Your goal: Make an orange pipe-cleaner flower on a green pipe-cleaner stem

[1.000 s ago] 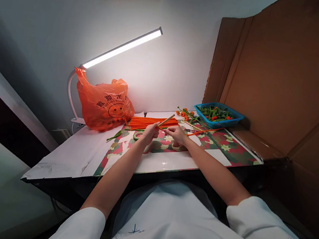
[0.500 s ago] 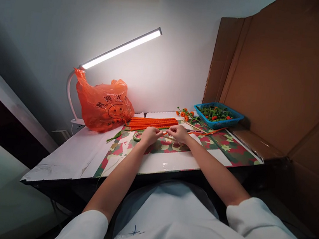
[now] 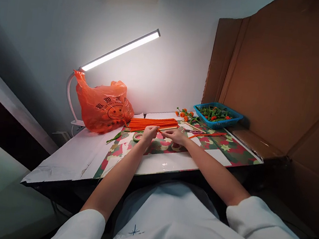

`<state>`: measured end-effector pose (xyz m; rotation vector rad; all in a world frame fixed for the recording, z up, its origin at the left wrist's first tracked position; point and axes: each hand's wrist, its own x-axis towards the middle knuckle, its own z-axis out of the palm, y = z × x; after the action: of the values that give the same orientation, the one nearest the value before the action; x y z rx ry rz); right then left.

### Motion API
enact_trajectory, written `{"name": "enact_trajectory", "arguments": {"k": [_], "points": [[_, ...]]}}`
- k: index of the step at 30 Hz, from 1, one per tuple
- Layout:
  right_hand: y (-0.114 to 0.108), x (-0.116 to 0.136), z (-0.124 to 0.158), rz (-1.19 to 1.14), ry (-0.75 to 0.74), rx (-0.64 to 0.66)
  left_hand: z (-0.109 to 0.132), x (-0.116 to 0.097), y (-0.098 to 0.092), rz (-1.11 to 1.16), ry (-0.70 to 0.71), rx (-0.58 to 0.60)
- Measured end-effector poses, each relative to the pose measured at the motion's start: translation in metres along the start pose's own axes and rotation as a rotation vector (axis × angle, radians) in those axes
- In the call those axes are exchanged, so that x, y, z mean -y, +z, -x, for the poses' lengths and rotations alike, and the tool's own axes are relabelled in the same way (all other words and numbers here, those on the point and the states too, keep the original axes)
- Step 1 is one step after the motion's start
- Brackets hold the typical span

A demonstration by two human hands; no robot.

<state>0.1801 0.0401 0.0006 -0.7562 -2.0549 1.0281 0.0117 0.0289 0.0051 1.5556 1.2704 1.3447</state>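
White sleeves fill the bottom of the frame, and from them two bare forearms run up to the middle, where both hands meet over the patterned paper (image 3: pixel 226 146) on the counter (image 3: pixel 66 158). The left hand (image 3: pixel 148 133) is curled around the near end of a pale wooden stick (image 3: pixel 167 128); the right hand (image 3: pixel 176 135) lies just beside it, fingers bent low over the paper, and whether it pinches the stick or only touches it I cannot tell. A second ago the stick was tilted up off the counter, its far end raised toward the upper right; half a second ago it was hidden between the hands; now it lies nearly flat, so the work has come down onto the surface. Its long axis runs left to right across the frame, the free end pointing right and slightly up, toward the orange stems. A roll of green tape (image 3: pixel 137 136) sits just left of the left hand. Beyond lies the bundle of orange stems (image 3: pixel 150 123), then the orange plastic bag (image 3: pixel 104 106) at centre left, the blue basket (image 3: pixel 217 117) at right, and the lit lamp bar (image 3: pixel 120 50) above.
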Motion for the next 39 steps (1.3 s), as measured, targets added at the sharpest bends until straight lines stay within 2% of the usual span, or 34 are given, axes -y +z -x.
{"name": "enact_trajectory", "arguments": {"k": [5, 12, 14, 19, 22, 26, 31, 35, 39], "points": [[-0.014, 0.005, 0.001, 0.012, 0.023, -0.046, 0.004, -0.004, 0.001, -0.016, 0.042, 0.095], [-0.017, 0.001, 0.004, 0.212, -0.01, -0.1, 0.005, -0.001, -0.008, -0.416, 0.165, 0.202], [-0.015, 0.0, 0.005, 0.285, -0.031, -0.143, 0.005, -0.001, -0.008, -0.533, 0.161, 0.151], [-0.006, 0.001, 0.006, 0.421, -0.133, -0.238, 0.004, -0.002, -0.004, -0.754, 0.116, -0.174], [-0.002, 0.002, 0.005, 0.305, -0.171, -0.213, 0.004, -0.002, -0.003, -0.693, 0.092, -0.274], [-0.003, 0.004, 0.002, -0.02, -0.024, -0.142, 0.002, -0.002, -0.006, -0.508, 0.025, -0.316], [-0.008, 0.003, 0.001, -0.311, 0.157, -0.091, 0.0, 0.0, -0.007, -0.411, 0.004, -0.308], [-0.008, 0.004, 0.001, -0.392, 0.19, -0.065, -0.003, 0.006, -0.006, -0.323, -0.007, -0.311], [-0.009, 0.008, 0.002, -0.432, 0.178, -0.026, -0.008, 0.013, -0.006, -0.15, 0.003, -0.232]]}}
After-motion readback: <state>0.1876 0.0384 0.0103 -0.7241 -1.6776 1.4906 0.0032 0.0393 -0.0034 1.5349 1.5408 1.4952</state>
